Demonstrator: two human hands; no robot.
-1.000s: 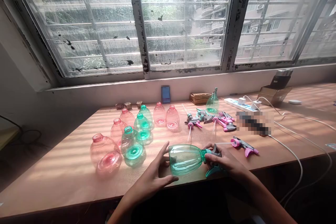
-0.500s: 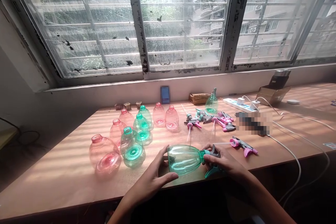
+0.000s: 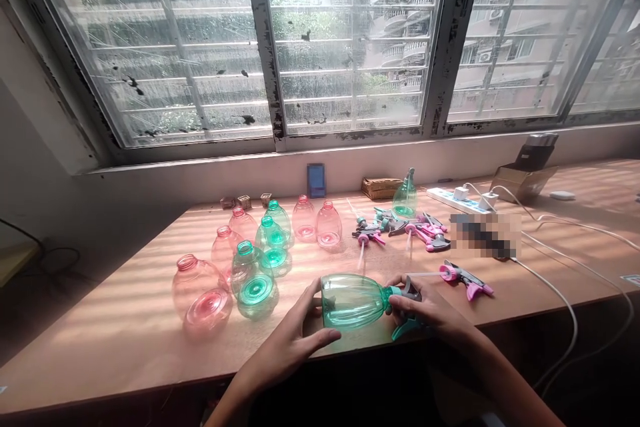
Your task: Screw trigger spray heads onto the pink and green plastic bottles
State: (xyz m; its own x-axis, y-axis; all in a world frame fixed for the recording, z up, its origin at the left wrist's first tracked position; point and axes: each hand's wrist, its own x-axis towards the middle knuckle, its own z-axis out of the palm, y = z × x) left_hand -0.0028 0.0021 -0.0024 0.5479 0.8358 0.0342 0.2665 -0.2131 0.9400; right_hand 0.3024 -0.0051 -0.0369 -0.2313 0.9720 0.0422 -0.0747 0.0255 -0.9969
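Observation:
A clear green spray bottle (image 3: 353,301) lies sideways above the table's front edge, its base to the left. My left hand (image 3: 295,333) is cupped around the base end, thumb along the lower side and fingers partly hidden behind. At the neck, my right hand (image 3: 417,303) is closed around the trigger sprayer, its thumb on the collar; the grey and teal sprayer head (image 3: 407,328) shows past the fingers. Right of that hand lies a pink trigger sprayer (image 3: 465,280) with its tube pointing left.
Several open pink bottles (image 3: 200,290) and green bottles (image 3: 254,280) stand on the left of the table (image 3: 125,353). Loose trigger sprayers (image 3: 425,233) are piled behind my hands. Beyond them stand a green bottle with a sprayer (image 3: 405,197) and a white power strip (image 3: 457,200) with trailing cables.

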